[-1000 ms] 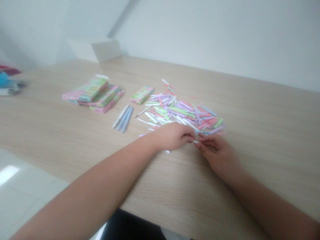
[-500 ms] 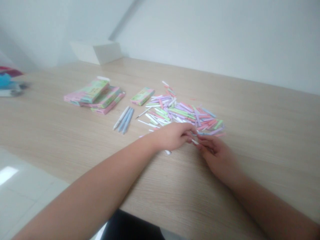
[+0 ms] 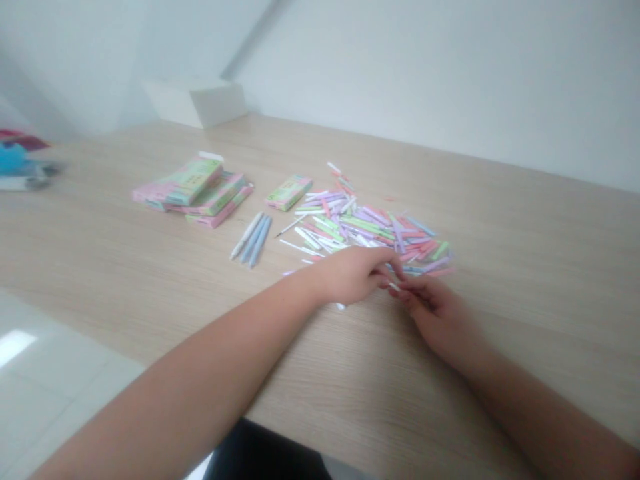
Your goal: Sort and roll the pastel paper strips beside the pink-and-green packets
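Note:
Just in front of a loose heap of slim sticks (image 3: 370,223) in white, purple, green, coral and blue, my two hands meet at their fingertips. Between them shows a short piece of a small white stick (image 3: 395,287). The fingers of my left hand (image 3: 355,275) are curled and pinched at its left end, partly hidden behind the hand. My right hand (image 3: 443,313) grips the other end between thumb and fingers. Under my left wrist pokes the tip of another pale stick (image 3: 341,307).
Left of the heap lie several pale blue and white pens (image 3: 253,240) and a thin dark-tipped stick (image 3: 290,227). Behind stands a pink-green box (image 3: 289,193), with stacked similar boxes (image 3: 195,190) farther left. A white box (image 3: 200,103) sits by the wall; a blue item (image 3: 13,159) is far left.
The hands have drawn slightly closer together, and less of the white stick shows between them. The whole view has shifted a little; the heap and boxes look unchanged.

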{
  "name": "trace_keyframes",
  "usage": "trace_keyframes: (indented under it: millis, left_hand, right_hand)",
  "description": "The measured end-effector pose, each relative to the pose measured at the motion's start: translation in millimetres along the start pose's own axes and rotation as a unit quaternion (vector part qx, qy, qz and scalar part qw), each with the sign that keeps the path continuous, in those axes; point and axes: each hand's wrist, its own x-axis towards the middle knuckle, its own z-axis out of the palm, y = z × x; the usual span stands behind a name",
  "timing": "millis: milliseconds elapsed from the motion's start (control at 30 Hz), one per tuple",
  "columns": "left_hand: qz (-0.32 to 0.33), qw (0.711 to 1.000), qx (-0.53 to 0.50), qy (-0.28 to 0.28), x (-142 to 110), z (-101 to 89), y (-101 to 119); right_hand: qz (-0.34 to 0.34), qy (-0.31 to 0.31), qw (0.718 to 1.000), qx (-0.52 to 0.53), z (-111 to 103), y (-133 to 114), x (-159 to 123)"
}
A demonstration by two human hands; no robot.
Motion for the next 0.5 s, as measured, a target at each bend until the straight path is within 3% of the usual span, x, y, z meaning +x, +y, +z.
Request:
trace_keyframes:
  millis: [500]
  left_hand:
    - [0.003, 1.0, -0.017, 0.001, 0.9, 2.2, -1.5]
  right_hand:
    - [0.015, 0.005, 1.0, 0.026, 1.3, 3.8, 0.2]
